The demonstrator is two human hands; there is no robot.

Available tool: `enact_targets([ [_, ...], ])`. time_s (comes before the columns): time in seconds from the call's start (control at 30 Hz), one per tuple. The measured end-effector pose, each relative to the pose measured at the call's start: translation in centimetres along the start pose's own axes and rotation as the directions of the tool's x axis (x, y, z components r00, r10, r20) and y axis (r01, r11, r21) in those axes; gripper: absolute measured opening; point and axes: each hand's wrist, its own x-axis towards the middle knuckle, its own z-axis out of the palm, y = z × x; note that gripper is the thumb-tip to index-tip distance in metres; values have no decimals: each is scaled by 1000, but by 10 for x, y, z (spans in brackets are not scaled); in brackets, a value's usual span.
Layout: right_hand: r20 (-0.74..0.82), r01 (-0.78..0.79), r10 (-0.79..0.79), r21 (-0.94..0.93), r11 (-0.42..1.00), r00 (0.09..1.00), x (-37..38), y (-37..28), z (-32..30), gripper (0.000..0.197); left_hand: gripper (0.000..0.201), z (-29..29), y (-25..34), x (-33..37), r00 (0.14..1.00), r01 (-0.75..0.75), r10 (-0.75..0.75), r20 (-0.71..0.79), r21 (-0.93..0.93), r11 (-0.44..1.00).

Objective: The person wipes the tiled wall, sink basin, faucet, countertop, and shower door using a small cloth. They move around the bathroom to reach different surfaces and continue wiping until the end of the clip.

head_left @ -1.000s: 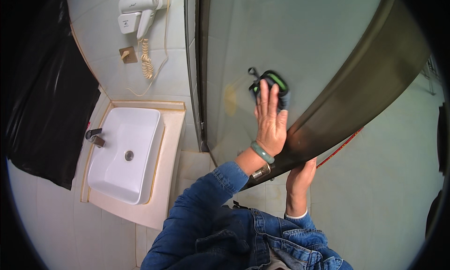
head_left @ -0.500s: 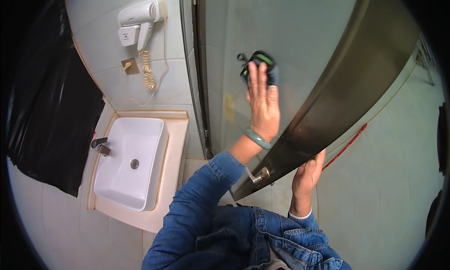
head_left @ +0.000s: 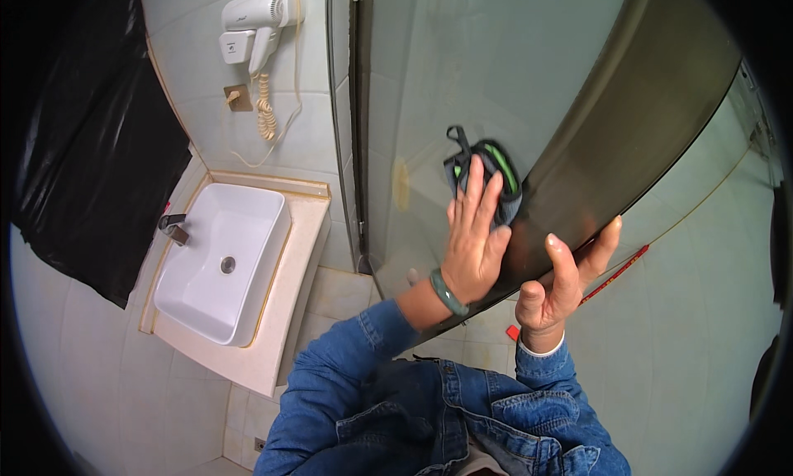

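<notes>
With fingers stretched flat, my left hand (head_left: pixel 475 257) presses a dark grey cloth item (head_left: pixel 489 183) with green trim and a black loop against the glass pane (head_left: pixel 462 71). A green bangle (head_left: pixel 447 292) circles that wrist. The pane sits in a door with a wide dark metal frame (head_left: pixel 636 121). At the frame's outer edge is my right hand (head_left: pixel 564 282), its thumb bent and its fingers spread at the edge; whether it bears on the door, I cannot tell. The door handle is hidden behind my left hand and wrist.
A white basin (head_left: pixel 223 261) with a dark tap (head_left: pixel 173 228) stands on a pale counter (head_left: pixel 289 286) to the left. Above it hang a white hair dryer (head_left: pixel 260 22) and its coiled cord. Black plastic sheeting (head_left: pixel 91 146) covers the far left wall. A red strip (head_left: pixel 615 274) shows at right.
My left hand has slid the cloth item down and right across the glass. My right hand has shifted up along the frame edge, and its fingers have spread. The view has shifted slightly.
</notes>
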Motion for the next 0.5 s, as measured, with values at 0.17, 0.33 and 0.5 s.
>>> enact_targets([
  [0.17,3,-75,76,-109,991,997,2,-7,1,52,59,18,-3,-16,998,-56,56,-12,16,998],
  [0.33,-68,-143,140,-44,989,988,3,-12,5,54,57,28,-16,-5,991,-134,134,-4,0,991],
  [0.5,-96,-116,107,-88,989,990,-1,-16,10,49,58,26,-17,-11,998,-59,60,21,-50,997],
])
